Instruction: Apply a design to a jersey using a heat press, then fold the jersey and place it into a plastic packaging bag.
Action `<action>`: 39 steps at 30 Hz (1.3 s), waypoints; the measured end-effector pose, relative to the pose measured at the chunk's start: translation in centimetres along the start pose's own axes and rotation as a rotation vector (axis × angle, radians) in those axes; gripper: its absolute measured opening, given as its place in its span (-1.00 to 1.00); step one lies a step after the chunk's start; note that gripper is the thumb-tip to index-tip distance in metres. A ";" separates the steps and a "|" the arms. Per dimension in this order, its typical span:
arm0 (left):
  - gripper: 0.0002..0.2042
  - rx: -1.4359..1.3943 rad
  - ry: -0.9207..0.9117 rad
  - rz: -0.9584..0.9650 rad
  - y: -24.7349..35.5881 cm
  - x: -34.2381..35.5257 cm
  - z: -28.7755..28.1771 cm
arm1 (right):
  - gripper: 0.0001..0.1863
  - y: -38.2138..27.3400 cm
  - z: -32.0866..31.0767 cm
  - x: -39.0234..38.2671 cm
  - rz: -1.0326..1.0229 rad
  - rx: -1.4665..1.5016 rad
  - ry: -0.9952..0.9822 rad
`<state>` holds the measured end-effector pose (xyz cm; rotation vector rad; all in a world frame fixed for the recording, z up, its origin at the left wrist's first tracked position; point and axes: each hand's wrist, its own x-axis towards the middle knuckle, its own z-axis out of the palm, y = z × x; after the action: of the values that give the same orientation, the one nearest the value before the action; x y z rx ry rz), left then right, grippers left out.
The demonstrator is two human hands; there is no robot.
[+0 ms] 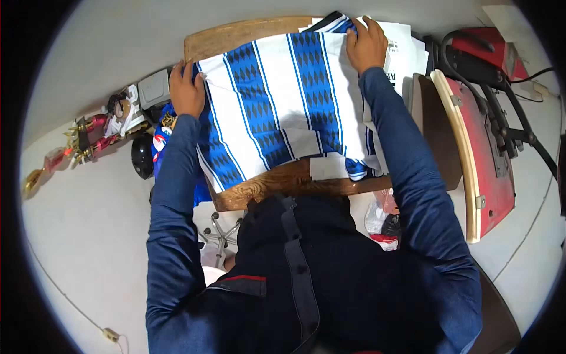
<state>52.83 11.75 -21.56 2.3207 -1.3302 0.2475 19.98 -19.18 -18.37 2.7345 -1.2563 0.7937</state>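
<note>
Across the wooden bench [236,30] lies your striped cloth [277,103], left hand [187,93] and right hand [368,49] at its far corners, seemingly to flatten it; whether your fingers [375,29] grip, I cannot tell.

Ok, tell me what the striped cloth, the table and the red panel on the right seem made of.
Striped cloth: thin, matte fabric, probably synthetic; it creases and folds softly.
Table: brown wood or wood veneer, with grain along the front.
Red panel: possibly painted wood, given its pale, wood-like edge and scuffed face.
</note>
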 end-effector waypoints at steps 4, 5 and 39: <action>-0.69 0.040 -0.199 0.028 -1.3 2.0 2.5 | -0.67 2.1 2.2 3.6 0.214 -0.236 -0.469; -0.71 -0.015 -0.217 0.058 -1.2 2.2 2.7 | -0.68 2.5 2.5 3.3 0.174 -0.330 -0.471; -0.86 -0.539 -0.531 0.181 17.1 -19.7 -3.3 | -0.25 -3.1 -17.0 -28.3 0.311 0.081 -0.329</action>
<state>28.24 21.03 -20.92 1.8611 -1.6014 -0.6420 -0.57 6.72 -16.02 2.8582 -1.7804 0.4231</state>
